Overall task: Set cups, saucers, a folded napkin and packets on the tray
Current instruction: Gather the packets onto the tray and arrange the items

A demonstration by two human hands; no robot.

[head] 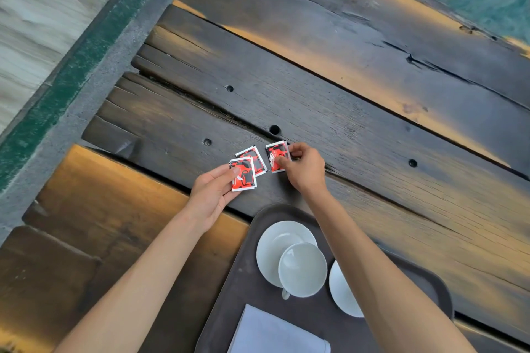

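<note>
1. Packets, three red-and-white squares, lie on the dark plank surface [372,100] just beyond the far end of the tray [229,295], none of them on it yet.
2. Left hand [210,195] pinches the nearest packet [243,174] between thumb and fingers; that packet overlaps the middle packet [253,159], which lies flat beneath its far edge.
3. Right hand [304,170] closes thumb and fingertips on the third packet [276,156], which sits just beside the other two, close to a gap between planks.
4. Already on the tray: a white cup [302,269] on its saucer [275,238], a second saucer [341,292] half hidden by the right forearm, and a folded napkin [275,332] at the near end. Whether a second cup is there cannot be told.
5. The step in hand appears to be gathering the packets. Done well, each grip lifts its packet clear, the middle one is collected too, and no packet is slid toward the gap.
6. Bare tray near the left rim, beside the cup and ahead of the napkin, looks the likeliest landing spot; the packets should go down flat without nudging the cup.
</note>
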